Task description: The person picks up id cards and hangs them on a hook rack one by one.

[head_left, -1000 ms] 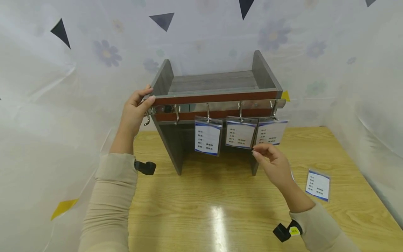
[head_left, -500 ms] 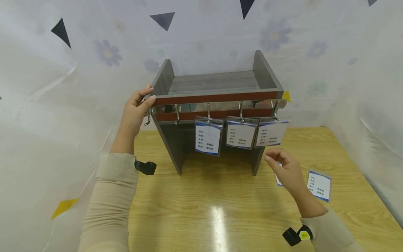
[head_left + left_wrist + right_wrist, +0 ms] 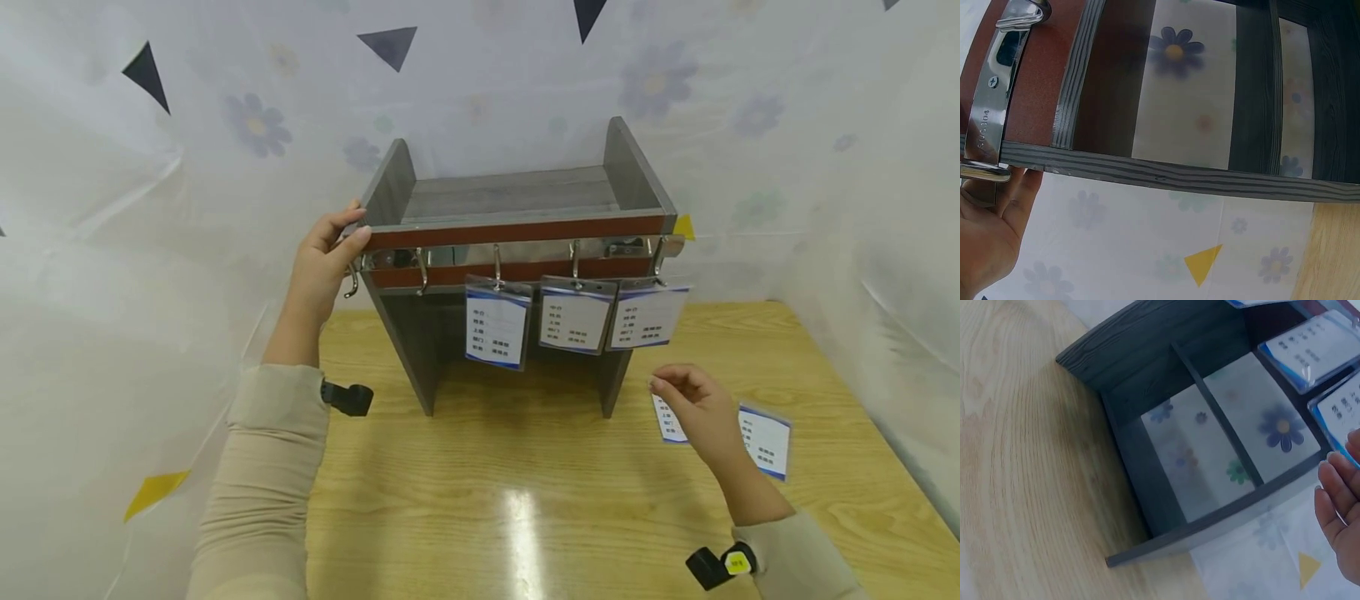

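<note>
A grey wooden shelf [image 3: 517, 192] with a metal hook rail [image 3: 465, 256] along its front stands on the table. My left hand [image 3: 318, 267] grips its upper left corner, thumb in front; the left wrist view shows fingers [image 3: 1019, 203] at the rail's end. Three clear badge holders with white cards hang side by side: the left one [image 3: 495, 329], the middle one [image 3: 573, 317] and the right one [image 3: 648, 318]. Below and right of them hovers my right hand [image 3: 701, 412], fingers loosely bent and holding nothing. Its fingertips overlap a badge holder [image 3: 667, 422] on the table, partly hidden by the hand.
Another badge holder [image 3: 768, 442] lies on the wooden table [image 3: 450, 508], farther right and partly behind the right wrist. At the left end of the rail, two hooks, including the inner hook [image 3: 422, 273], carry nothing. A patterned sheet [image 3: 495, 92] surrounds the table.
My right hand has moved from the rightmost hanging badge holder down and right toward the ones on the table, uncovering that holder. The left hand has stayed on the shelf corner.
</note>
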Action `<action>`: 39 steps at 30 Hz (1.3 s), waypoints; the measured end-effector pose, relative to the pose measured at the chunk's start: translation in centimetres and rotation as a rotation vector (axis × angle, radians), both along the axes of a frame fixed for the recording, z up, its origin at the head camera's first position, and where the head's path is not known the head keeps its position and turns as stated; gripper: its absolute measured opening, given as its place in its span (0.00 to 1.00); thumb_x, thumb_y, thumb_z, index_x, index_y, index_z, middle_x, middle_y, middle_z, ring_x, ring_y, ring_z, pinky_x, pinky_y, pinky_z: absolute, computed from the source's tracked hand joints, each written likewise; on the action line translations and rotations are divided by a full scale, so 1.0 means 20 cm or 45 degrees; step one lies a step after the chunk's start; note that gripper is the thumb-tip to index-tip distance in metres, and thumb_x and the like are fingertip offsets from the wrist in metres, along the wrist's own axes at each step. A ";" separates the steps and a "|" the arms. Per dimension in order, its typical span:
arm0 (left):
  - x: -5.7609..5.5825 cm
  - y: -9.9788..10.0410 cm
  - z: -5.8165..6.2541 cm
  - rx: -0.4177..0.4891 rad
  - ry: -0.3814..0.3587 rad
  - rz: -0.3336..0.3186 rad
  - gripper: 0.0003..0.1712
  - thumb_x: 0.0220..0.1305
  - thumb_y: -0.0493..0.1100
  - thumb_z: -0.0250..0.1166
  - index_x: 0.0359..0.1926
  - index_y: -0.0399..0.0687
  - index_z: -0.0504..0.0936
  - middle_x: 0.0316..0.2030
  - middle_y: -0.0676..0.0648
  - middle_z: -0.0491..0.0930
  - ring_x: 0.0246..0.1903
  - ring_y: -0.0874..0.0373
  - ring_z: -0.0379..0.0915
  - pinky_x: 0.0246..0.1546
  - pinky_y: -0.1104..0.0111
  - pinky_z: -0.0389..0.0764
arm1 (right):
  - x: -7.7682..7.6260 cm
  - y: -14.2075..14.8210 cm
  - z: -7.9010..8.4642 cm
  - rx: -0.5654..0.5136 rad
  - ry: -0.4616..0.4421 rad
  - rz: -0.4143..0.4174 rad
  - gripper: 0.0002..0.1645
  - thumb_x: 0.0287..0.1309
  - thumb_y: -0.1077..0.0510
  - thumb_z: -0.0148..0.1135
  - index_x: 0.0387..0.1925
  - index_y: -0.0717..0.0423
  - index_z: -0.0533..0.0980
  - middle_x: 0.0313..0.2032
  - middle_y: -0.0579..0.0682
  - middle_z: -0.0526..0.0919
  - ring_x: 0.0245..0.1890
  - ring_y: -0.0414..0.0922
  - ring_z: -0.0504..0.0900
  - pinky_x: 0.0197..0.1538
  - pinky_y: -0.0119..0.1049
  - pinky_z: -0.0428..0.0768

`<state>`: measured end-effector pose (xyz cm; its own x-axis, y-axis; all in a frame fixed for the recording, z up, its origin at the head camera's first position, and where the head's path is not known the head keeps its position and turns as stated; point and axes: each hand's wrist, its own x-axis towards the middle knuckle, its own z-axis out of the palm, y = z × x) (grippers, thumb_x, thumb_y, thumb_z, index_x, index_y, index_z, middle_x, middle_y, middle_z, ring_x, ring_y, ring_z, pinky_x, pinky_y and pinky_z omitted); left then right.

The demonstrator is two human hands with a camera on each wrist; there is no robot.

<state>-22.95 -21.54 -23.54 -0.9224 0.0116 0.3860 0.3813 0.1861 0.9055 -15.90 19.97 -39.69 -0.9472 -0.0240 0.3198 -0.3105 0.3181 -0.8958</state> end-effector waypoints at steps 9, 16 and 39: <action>0.00 0.00 0.00 0.018 0.017 0.002 0.21 0.58 0.44 0.57 0.52 0.43 0.69 0.62 0.52 0.54 0.61 0.61 0.45 0.58 0.63 0.50 | -0.03 0.13 -0.08 -0.030 -0.110 -0.035 0.13 0.58 0.56 0.52 0.41 0.60 0.72 0.32 0.41 0.77 0.34 0.36 0.76 0.37 0.21 0.72; 0.00 0.00 0.00 0.025 0.009 -0.001 0.21 0.58 0.44 0.57 0.52 0.42 0.69 0.62 0.51 0.54 0.61 0.61 0.45 0.59 0.62 0.50 | -0.28 0.45 -0.58 -0.082 -0.142 -0.036 0.17 0.56 0.53 0.54 0.46 0.57 0.71 0.37 0.52 0.76 0.37 0.41 0.75 0.37 0.24 0.73; 0.00 0.00 0.00 -0.030 -0.009 0.014 0.24 0.58 0.47 0.57 0.55 0.44 0.67 0.62 0.54 0.53 0.61 0.63 0.44 0.58 0.60 0.50 | -0.30 0.43 -0.64 0.088 -0.478 -0.245 0.23 0.54 0.45 0.54 0.41 0.60 0.69 0.28 0.47 0.73 0.28 0.40 0.72 0.21 0.40 0.70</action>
